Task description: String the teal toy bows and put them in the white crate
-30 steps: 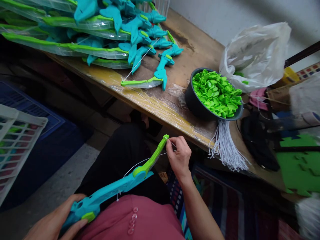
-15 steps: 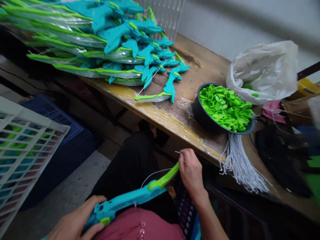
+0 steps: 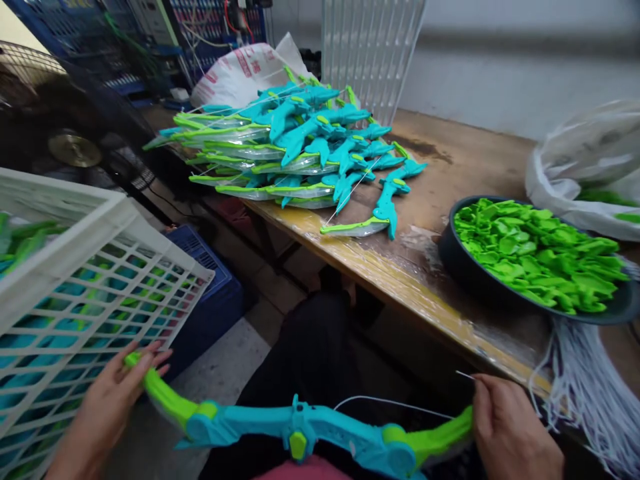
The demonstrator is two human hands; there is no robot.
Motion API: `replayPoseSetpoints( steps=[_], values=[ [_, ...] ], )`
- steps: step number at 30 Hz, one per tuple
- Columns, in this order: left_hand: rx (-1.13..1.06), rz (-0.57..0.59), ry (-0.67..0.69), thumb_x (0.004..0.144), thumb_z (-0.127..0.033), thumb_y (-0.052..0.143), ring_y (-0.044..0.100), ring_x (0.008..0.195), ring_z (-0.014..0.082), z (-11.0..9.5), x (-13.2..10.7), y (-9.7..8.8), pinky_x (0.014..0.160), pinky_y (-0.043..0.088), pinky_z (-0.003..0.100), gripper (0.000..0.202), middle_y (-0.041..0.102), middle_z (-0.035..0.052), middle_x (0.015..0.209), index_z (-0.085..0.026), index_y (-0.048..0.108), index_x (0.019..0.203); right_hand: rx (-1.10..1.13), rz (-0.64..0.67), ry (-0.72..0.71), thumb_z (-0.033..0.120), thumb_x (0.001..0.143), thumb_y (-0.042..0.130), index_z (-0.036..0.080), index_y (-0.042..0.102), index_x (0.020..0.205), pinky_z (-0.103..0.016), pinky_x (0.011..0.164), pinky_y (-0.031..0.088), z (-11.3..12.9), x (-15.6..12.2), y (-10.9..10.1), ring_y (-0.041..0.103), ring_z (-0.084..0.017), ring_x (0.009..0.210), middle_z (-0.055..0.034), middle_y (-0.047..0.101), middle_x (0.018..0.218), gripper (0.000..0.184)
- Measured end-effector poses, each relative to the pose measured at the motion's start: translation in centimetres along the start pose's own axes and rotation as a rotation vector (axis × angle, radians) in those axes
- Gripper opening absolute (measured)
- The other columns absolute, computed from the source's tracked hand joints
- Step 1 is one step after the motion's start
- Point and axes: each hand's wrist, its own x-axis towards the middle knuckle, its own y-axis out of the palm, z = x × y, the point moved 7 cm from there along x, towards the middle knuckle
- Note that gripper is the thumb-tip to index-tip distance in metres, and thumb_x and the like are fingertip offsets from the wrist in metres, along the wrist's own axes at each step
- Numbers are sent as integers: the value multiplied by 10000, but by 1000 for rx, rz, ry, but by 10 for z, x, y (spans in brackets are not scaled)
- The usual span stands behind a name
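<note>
A blue toy bow (image 3: 327, 423) with green limbs lies crosswise above my lap, its grip in the middle. My left hand (image 3: 113, 393) pinches the tip of the bow's left green limb between thumb and fingers. At the other end, my right hand (image 3: 513, 427) is closed around the right limb's tip. A thin white string (image 3: 390, 400) runs in a loose arc from behind the bow to my right hand. A short end of string sticks out above my right fingers. The exact hold of those fingers on limb and string is partly hidden.
Similar bows (image 3: 310, 143) are heaped on the wooden table (image 3: 450, 160). A dark pan (image 3: 445, 250) of green plastic parts stands near a bundle of white strings (image 3: 595, 387). A white plastic bag (image 3: 545, 160) sits behind. At left is a white crate (image 3: 165, 267) of bows.
My left hand has moved from the blue grip to the left limb's tip. The bow now lies almost level. The view has turned left, showing more of the white crate.
</note>
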Motion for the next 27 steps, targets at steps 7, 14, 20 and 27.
replayPoseSetpoints(
  steps=[7, 14, 20, 27],
  values=[
    [-458, -67, -225, 939, -199, 549, 527, 514, 123, -20, -3, 35, 509, 498, 215, 133, 584, -15, 614, -134, 661, 909, 5, -61, -135, 316, 1072, 359, 186, 558, 958, -443, 739, 486, 0, 0, -1, 621, -285, 776, -101, 620, 874, 264],
    [-577, 221, 225, 798, -426, 783, 458, 491, 107, -74, -41, 92, 479, 401, 225, 372, 519, -21, 626, -124, 644, 966, 670, 23, -178, 162, 1046, 458, 188, 630, 1065, -246, 672, 503, 105, 37, -11, 614, -154, 816, -75, 573, 965, 175],
    [-692, 397, 417, 959, -444, 631, 497, 537, 100, -119, -110, 114, 528, 399, 241, 278, 548, 17, 766, -179, 653, 1042, 1422, 131, -48, 109, 996, 599, 225, 680, 1010, -183, 634, 479, 208, 95, -31, 620, -100, 731, 9, 625, 836, 142],
    [-861, 428, 487, 1012, -401, 515, 456, 560, 119, -123, -150, 94, 509, 382, 236, 216, 457, 4, 718, -232, 648, 1024, 1522, 111, -333, 50, 1005, 480, 163, 623, 955, -231, 676, 461, 273, 101, -63, 559, -129, 791, -38, 582, 873, 189]
  ],
)
